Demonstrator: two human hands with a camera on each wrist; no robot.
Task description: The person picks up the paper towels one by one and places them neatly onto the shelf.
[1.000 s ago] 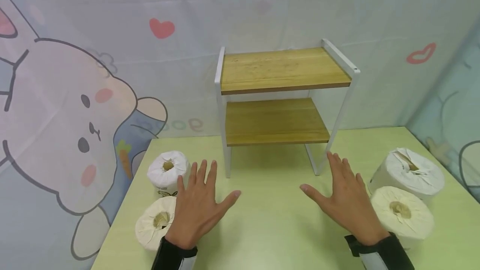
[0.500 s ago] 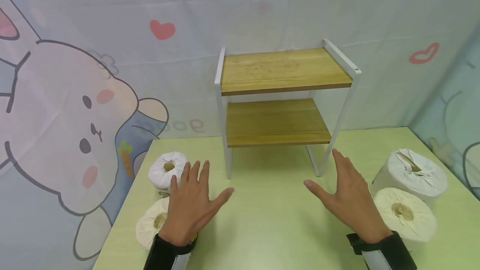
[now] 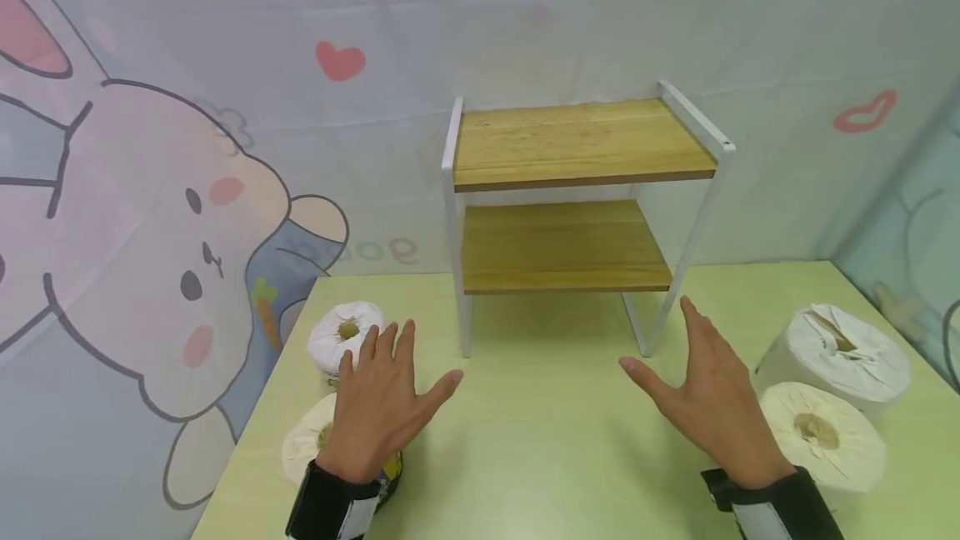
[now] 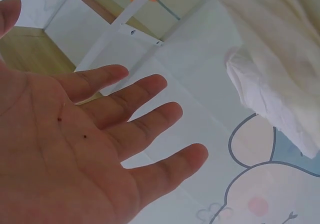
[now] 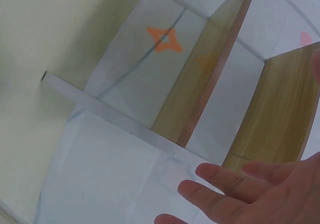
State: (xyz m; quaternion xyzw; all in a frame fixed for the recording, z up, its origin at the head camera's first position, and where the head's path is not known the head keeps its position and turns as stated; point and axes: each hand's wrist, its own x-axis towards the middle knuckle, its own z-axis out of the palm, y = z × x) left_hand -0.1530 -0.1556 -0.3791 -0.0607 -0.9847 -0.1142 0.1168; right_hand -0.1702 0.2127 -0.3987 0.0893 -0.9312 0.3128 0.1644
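Observation:
My left hand (image 3: 375, 411) hovers with spread, straight fingers by two paper-wrapped rolls: a white roll (image 3: 333, 336) behind and a cream roll (image 3: 300, 444) in front, partly covered by the hand. In the left wrist view its palm (image 4: 60, 134) holds nothing. My right hand (image 3: 716, 398) is likewise spread, thumb out, holding nothing. Beside it stand a larger white-wrapped roll (image 3: 836, 357) and a cream roll (image 3: 825, 444). A two-tier shelf (image 3: 577, 248) with wooden boards and a white frame stands between and beyond the hands.
The pale green table (image 3: 525, 457) extends between the hands. Behind the shelf hangs a printed cloth (image 3: 540, 32) with hearts and a rabbit. Something dark and yellow (image 3: 392, 473) shows partly behind the left wrist.
My left hand has shifted left, covering more of the front cream roll. The right hand has drifted slightly right. The head view has turned a little left; rolls and shelf stay in place.

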